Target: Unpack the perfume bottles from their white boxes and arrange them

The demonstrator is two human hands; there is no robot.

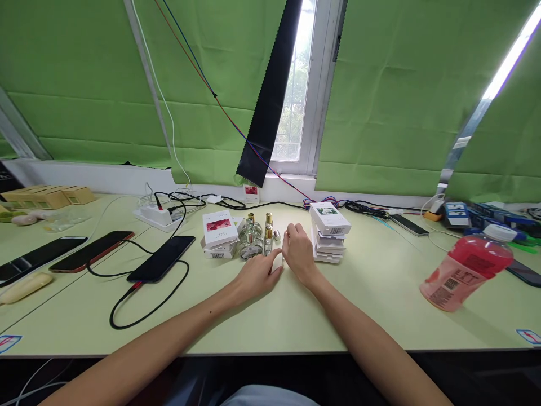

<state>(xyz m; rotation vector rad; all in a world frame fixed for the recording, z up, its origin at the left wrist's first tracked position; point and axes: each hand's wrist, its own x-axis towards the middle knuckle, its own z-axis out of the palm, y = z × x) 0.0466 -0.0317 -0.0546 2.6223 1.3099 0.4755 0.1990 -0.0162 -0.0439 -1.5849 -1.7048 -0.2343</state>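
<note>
My left hand (257, 276) rests low over the table in front of several glass perfume bottles (250, 241) with gold tops. Its fingers are bent, with thumb and forefinger around a small pale thing that I cannot make out. Almost touching it on the right is my right hand (297, 251), fingers curled in; whatever they hold is hidden. A small silvery cap (276, 235) lies just beyond the hands. Left of the bottles sit white boxes with a red picture (220, 228). Close by my right hand is a stack of white boxes (329, 219), the top one with a green picture.
Phones (163, 259) with a looping black cable lie on the left, near a white power strip (158, 216). A pink drink bottle (467, 268) leans at the right. Tangled cables (329, 202) run along the back of the table (380, 304).
</note>
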